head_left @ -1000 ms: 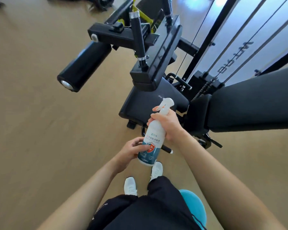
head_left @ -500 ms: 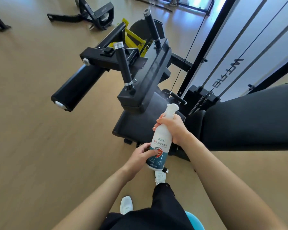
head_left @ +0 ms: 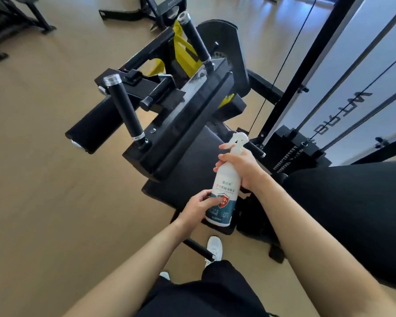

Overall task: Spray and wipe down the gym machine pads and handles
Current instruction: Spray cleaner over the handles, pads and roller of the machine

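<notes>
From the head camera, the spray bottle (head_left: 224,193) stands upright in the middle of the view, held in the air over the near edge of the black seat pad (head_left: 188,165). The right hand (head_left: 244,165) grips its neck, fingers wrapped round it, with the forefinger lying across the white trigger (head_left: 237,139). The left hand (head_left: 198,208) holds the lower body of the bottle, its fingers curled against the label. Beyond the nozzle, a tilted black padded board (head_left: 192,115) overhangs the seat pad and stands between the bottle and the far parts of the machine. Two black handles rise from this board: the near handle (head_left: 126,113) on the left and the far handle (head_left: 197,40) behind it. A roller pad (head_left: 94,129) sticks out to the left below the near handle, and yellow parts (head_left: 183,51) show between the handles. On the right a large dark back pad (head_left: 352,202) fills the edge of the view beside the right forearm, with the weight stack (head_left: 290,152) and cables before a frosted panel (head_left: 352,76) behind it, so that side is closed in. A white shoe (head_left: 215,247) stands just beside a low black bar (head_left: 198,247) under the seat. To the left the tan floor (head_left: 44,191) lies open, with other machine frames (head_left: 16,21) well apart at the top left.
</notes>
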Motion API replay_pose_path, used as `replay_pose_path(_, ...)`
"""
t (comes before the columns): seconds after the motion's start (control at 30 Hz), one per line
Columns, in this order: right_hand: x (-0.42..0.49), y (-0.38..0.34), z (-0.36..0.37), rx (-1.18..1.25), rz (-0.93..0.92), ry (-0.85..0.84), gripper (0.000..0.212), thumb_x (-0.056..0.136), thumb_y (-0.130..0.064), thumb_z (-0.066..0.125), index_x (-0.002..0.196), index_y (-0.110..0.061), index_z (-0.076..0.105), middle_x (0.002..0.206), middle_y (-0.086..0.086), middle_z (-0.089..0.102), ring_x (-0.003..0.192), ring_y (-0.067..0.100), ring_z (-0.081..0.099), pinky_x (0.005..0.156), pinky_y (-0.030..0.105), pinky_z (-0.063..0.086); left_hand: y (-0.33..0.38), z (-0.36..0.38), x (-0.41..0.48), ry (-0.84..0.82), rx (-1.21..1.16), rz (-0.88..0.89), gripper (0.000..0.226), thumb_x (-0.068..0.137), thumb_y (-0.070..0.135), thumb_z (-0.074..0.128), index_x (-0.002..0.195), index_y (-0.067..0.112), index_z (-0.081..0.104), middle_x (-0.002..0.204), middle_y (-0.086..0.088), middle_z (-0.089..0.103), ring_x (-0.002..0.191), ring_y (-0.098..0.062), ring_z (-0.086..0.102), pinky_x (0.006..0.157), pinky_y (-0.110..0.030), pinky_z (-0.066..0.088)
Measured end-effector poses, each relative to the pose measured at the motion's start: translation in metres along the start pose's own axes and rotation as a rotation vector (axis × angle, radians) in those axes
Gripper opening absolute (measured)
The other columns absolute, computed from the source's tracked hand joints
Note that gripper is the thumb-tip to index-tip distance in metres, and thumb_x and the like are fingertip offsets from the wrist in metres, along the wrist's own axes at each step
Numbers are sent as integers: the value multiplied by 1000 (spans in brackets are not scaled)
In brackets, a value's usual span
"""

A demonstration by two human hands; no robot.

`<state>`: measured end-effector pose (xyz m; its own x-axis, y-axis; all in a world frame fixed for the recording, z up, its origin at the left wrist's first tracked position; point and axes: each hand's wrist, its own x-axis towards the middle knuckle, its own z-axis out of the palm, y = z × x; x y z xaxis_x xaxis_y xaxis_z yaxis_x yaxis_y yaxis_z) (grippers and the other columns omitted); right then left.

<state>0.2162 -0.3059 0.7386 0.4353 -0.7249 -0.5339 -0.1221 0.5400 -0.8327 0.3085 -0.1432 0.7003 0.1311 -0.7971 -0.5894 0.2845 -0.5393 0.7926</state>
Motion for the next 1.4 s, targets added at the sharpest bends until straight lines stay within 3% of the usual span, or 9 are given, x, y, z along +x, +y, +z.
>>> replay_pose_path(0.23,32,-26,-34,46,14,4,16,90,5,65,84,-8,60,72,16,67,70,36,69,64,41,61,26,34,31,78,-48,34,27,99,24,65,126,22,67,113,1,78,105,-18,75,87,-29,57)
replay_pose_path(0.43,40,-42,-46,93,7,-14,27,91,1,68,115,-11,62,79,16,69,74,33,71,67,42,62,47,43,35,80,-10,49,28,101,29,64,128,23,66,115,3,78,104,-14,75,84,-23,57)
replay_pose_path(0.63,43,-41,-43,94,18,-16,12,90,0,69,96,-7,61,74,15,69,76,37,71,73,47,63,46,39,36,115,-2,53,26,100,27,65,125,23,67,111,4,79,101,-13,76,78,-20,56)
replay_pose_path(0.77,33,-37,-34,16,2,-90,15,92,-1,68,104,-6,61,80,17,68,77,35,70,80,53,63,32,28,26,133,75,114,29,97,24,71,126,21,69,114,2,78,105,-19,75,89,-30,61)
replay_pose_path(0.9,10,-37,-19,-228,-94,-211,33,92,-1,68,122,-11,61,81,20,71,77,36,72,80,52,64,41,1,-1,469,272,432,22,94,13,73,112,25,75,98,12,76,89,-10,71,80,-23,57)
replay_pose_path(1.07,-24,-47,23,-369,-157,-375,34,93,1,67,123,-12,60,79,21,73,73,30,71,70,40,61,75,-57,-38,912,99,715,15,92,21,63,99,33,70,82,5,68,72,-21,65,69,-33,55)
replay_pose_path(1.17,-37,-54,58,-401,-198,-417,34,92,-2,69,122,-15,60,81,22,74,73,28,71,68,37,60,89,-98,-43,1058,18,745,15,91,24,60,101,34,66,89,9,67,76,-13,60,71,-27,50)
replay_pose_path(1.3,-51,-62,101,-413,-219,-428,30,92,-5,70,119,-15,60,84,25,74,73,29,72,70,41,62,105,-139,-35,827,68,671,22,100,22,64,119,33,66,108,15,72,96,-2,68,87,-23,55)
replay_pose_path(1.4,-55,-61,121,-449,-212,-375,20,91,-7,70,107,-9,60,82,20,75,74,29,73,77,50,64,117,-149,-23,674,128,643,30,99,22,70,127,29,64,113,12,74,103,-11,72,93,-31,58)
